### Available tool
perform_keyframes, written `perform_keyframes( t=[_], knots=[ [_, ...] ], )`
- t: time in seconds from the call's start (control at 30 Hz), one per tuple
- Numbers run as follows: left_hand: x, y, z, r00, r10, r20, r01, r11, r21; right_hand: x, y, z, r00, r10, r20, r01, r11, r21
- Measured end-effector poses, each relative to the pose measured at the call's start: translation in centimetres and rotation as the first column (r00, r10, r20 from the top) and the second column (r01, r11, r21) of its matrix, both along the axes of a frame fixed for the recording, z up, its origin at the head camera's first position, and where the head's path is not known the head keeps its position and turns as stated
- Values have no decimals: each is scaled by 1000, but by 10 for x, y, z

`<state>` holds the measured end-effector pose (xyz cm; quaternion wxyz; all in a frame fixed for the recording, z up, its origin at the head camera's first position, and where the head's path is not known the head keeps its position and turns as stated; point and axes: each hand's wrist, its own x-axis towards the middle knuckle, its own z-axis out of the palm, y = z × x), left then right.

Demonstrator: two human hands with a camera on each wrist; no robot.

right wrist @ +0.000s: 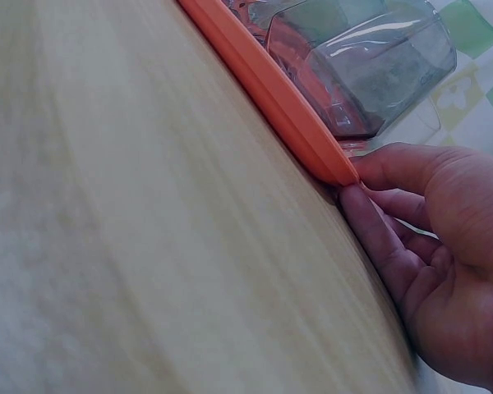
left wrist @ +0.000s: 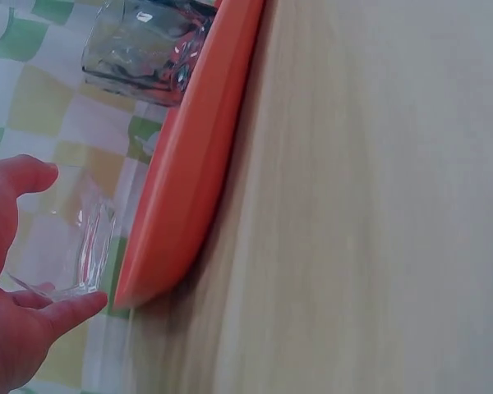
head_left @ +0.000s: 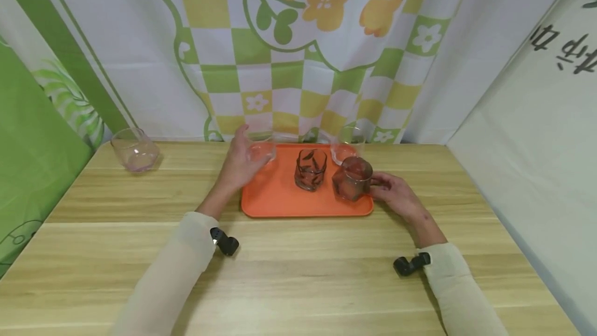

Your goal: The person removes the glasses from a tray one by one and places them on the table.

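Note:
My left hand (head_left: pixel 237 162) grips a clear glass (head_left: pixel 262 148) between thumb and fingers at the back left corner of an orange tray (head_left: pixel 289 207). In the left wrist view that glass (left wrist: pixel 70 238) appears tilted, its base toward the tray. At the tray's right side, my right hand (head_left: pixel 396 195) pinches the rim, thumb above and fingers beneath in the right wrist view. On the tray stand a dark patterned glass (head_left: pixel 310 170) in the middle, a grey tinted glass (head_left: pixel 352 180) close to my right hand, and another clear glass (head_left: pixel 347 144) behind it.
A faintly purple glass (head_left: pixel 136 153) stands apart on the wooden table (head_left: pixel 298 274), near its back left corner. A checked, flowered curtain (head_left: pixel 298 77) hangs along the back edge. A green cloth (head_left: pixel 37 149) hangs at left and a white one (head_left: pixel 536 134) at right.

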<state>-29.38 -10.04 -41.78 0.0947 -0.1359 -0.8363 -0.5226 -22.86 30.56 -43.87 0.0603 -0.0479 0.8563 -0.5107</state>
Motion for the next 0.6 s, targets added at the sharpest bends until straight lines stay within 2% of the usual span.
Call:
perform_keyframes(
  t=[0.23,0.33,0.6],
  knots=[
    [6,-23,4,997,6,-80,-11,998,-55,-2,2,-1,1000,0,6,0,1000,-20],
    [9,-34,6,996,21,-89,-27,998,-62,-1,2,-1,1000,-1,10,1,1000,-28],
    [19,-71,7,996,79,-39,-82,994,-66,0,-1,1,1000,-2,19,3,999,-40]
  ],
)
